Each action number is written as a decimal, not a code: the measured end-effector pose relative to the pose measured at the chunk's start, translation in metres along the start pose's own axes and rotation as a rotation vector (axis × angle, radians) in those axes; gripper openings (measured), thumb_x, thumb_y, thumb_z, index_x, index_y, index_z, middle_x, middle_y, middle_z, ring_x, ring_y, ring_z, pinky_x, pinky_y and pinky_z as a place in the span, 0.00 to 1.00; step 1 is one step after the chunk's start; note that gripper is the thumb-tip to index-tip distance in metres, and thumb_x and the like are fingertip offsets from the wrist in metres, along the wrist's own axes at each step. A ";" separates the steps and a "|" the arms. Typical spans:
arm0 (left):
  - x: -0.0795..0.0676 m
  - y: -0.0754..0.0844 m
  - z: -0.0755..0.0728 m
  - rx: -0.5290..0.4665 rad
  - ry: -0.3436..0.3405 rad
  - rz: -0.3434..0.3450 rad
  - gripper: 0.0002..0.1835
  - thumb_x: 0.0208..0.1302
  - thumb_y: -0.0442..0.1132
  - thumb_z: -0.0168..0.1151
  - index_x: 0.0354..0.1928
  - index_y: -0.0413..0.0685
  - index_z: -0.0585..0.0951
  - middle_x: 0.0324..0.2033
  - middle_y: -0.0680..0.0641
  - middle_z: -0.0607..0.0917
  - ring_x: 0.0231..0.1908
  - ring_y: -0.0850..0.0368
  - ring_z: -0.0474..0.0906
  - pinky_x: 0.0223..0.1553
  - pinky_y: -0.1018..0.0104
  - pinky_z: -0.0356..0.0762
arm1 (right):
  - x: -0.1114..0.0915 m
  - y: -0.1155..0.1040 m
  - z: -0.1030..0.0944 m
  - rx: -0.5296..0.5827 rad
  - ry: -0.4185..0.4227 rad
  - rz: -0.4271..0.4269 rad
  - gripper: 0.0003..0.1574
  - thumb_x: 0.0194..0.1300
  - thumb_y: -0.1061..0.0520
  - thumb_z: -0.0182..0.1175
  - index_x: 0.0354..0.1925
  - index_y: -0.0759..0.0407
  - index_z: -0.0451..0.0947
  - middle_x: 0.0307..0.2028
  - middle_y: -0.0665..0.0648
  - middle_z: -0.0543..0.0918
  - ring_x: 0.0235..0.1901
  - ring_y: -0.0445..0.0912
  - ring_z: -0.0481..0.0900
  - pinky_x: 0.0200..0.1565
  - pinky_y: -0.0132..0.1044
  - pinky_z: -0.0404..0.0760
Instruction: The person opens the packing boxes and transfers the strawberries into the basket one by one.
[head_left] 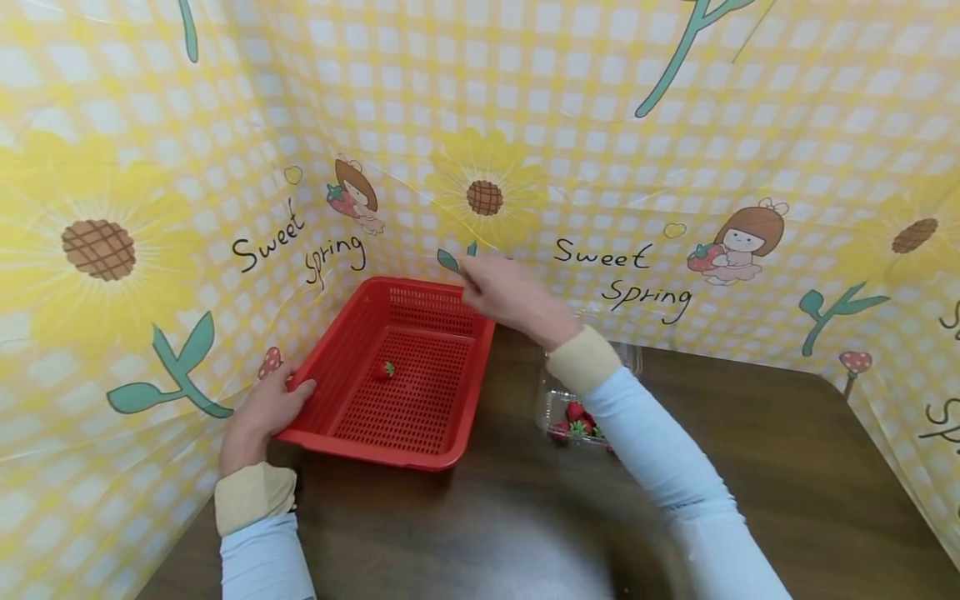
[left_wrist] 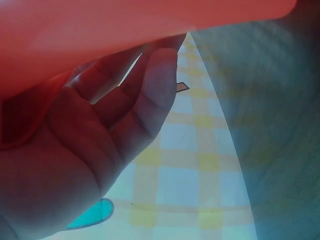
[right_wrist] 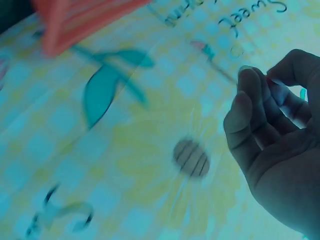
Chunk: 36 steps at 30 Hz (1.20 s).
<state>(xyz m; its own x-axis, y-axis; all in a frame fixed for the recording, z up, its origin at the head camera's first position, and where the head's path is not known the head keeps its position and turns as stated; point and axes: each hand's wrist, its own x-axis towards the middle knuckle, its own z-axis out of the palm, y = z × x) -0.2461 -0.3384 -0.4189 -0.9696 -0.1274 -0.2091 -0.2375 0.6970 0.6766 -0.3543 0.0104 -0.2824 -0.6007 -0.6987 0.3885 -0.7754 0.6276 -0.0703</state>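
My left hand (head_left: 276, 402) grips the near left rim of a red plastic basket (head_left: 465, 400), thumb over the edge; in the left wrist view its fingers (left_wrist: 159, 85) curl under the basket wall (left_wrist: 100, 35). One strawberry (head_left: 383, 370) with green leaves lies on the slotted bottom. Above the basket's far right corner is my right hand (head_left: 506, 292), slightly blurred. In the right wrist view its fingers (right_wrist: 239, 120) are bent, and thumb and fingertips meet at a small red spot; I cannot tell what it is.
Right of the basket, partly behind my right forearm, stands a clear plastic box (head_left: 551, 408) with several strawberries (head_left: 576, 412). Brown tabletop (head_left: 405, 533) lies beneath. Yellow checked cloth (head_left: 570, 167) printed with flowers hangs close behind and left of the basket.
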 end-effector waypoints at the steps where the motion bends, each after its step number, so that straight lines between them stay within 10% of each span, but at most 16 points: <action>1: 0.000 0.000 0.000 0.001 0.000 -0.002 0.30 0.74 0.53 0.48 0.68 0.42 0.62 0.52 0.33 0.76 0.42 0.48 0.78 0.35 0.66 0.73 | -0.009 0.006 -0.002 -0.003 0.015 0.008 0.11 0.62 0.64 0.52 0.26 0.53 0.63 0.20 0.49 0.65 0.21 0.42 0.63 0.24 0.33 0.62; 9: 0.000 0.002 0.000 -0.011 -0.008 -0.014 0.31 0.74 0.53 0.48 0.69 0.41 0.61 0.52 0.33 0.76 0.43 0.48 0.78 0.35 0.66 0.73 | -0.079 0.047 0.001 -0.015 0.026 0.088 0.12 0.64 0.61 0.56 0.25 0.54 0.65 0.18 0.49 0.67 0.19 0.43 0.64 0.23 0.33 0.64; 19: -0.001 0.004 -0.001 -0.026 -0.020 -0.022 0.33 0.74 0.54 0.48 0.71 0.42 0.59 0.54 0.32 0.75 0.44 0.47 0.78 0.37 0.65 0.75 | -0.140 0.076 0.049 -0.132 -0.207 0.139 0.09 0.62 0.62 0.55 0.27 0.53 0.66 0.16 0.48 0.69 0.14 0.41 0.64 0.17 0.35 0.62; 36: -0.003 0.002 0.001 -0.040 -0.040 -0.050 0.34 0.73 0.56 0.49 0.71 0.41 0.58 0.54 0.32 0.75 0.44 0.47 0.78 0.36 0.65 0.77 | -0.153 0.075 0.070 -0.168 -0.593 0.399 0.07 0.60 0.55 0.60 0.26 0.53 0.74 0.31 0.57 0.83 0.30 0.52 0.80 0.31 0.54 0.79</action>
<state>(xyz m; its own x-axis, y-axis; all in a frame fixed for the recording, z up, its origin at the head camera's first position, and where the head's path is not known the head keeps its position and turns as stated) -0.2439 -0.3362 -0.4175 -0.9536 -0.1322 -0.2706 -0.2882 0.6615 0.6924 -0.3344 0.1403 -0.4117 -0.8726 -0.4443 -0.2031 -0.4637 0.8841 0.0582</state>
